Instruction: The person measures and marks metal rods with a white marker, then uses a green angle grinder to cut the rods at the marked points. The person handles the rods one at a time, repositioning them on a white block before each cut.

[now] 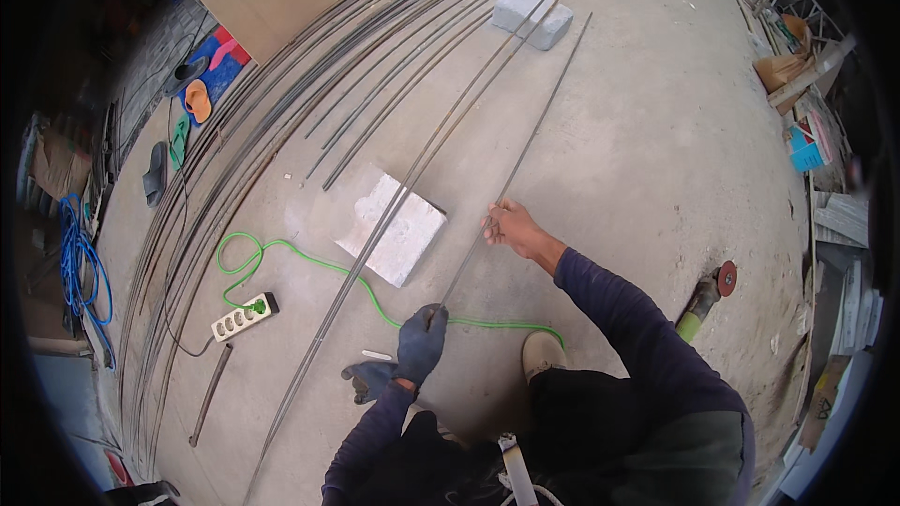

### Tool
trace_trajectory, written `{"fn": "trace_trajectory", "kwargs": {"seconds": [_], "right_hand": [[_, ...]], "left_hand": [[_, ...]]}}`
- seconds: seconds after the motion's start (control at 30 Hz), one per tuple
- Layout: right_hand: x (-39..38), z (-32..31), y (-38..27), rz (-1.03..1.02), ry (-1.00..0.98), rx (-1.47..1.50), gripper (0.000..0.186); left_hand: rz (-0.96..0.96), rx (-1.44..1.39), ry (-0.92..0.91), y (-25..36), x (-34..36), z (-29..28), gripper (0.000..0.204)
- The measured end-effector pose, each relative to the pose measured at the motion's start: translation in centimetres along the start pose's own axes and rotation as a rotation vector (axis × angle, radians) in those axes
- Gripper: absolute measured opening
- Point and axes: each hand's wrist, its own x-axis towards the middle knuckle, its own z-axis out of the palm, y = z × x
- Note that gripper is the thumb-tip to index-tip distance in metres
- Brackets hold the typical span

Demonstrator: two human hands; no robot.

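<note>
A long thin metal rod (544, 117) slants away from me, and both my hands are on it. My left hand (422, 345), in a dark blue-grey work glove, is closed round its near end. Farther up, my bare right hand (511, 229) pinches the same rod. A second dark glove (368, 381) lies on the floor beside my left wrist. To the left, two long rods (375, 236) rest side by side across a pale block (412, 242) and a farther grey block (531, 17).
Many rods (253, 122) lie at left. A power strip (246, 317) with a green cord (375, 305) sits nearer. An angle grinder (699, 307) with a red disc lies right of my leg. A short metal bar (210, 395), slippers (197, 101) and a blue hose (80, 262) are left.
</note>
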Motion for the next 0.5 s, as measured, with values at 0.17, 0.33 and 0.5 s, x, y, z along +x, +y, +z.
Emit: {"fn": "trace_trajectory", "kwargs": {"seconds": [0.17, 0.33, 0.5], "right_hand": [[3.6, -1.4, 0.4, -0.037, 0.094, -0.037, 0.021], [7.6, -6.7, -2.1, -0.173, 0.343, 0.025, 0.020], [6.1, -6.4, -4.7, -0.304, 0.400, -0.385, 0.036]], "left_hand": [[0.180, 0.059, 0.153, -3.1, 0.6, 1.1, 0.037], [0.103, 0.089, 0.302, -1.5, -2.8, -3.9, 0.040], [0.030, 0.550, 0.762, -6.3, -8.1, -12.9, 0.043]]}}
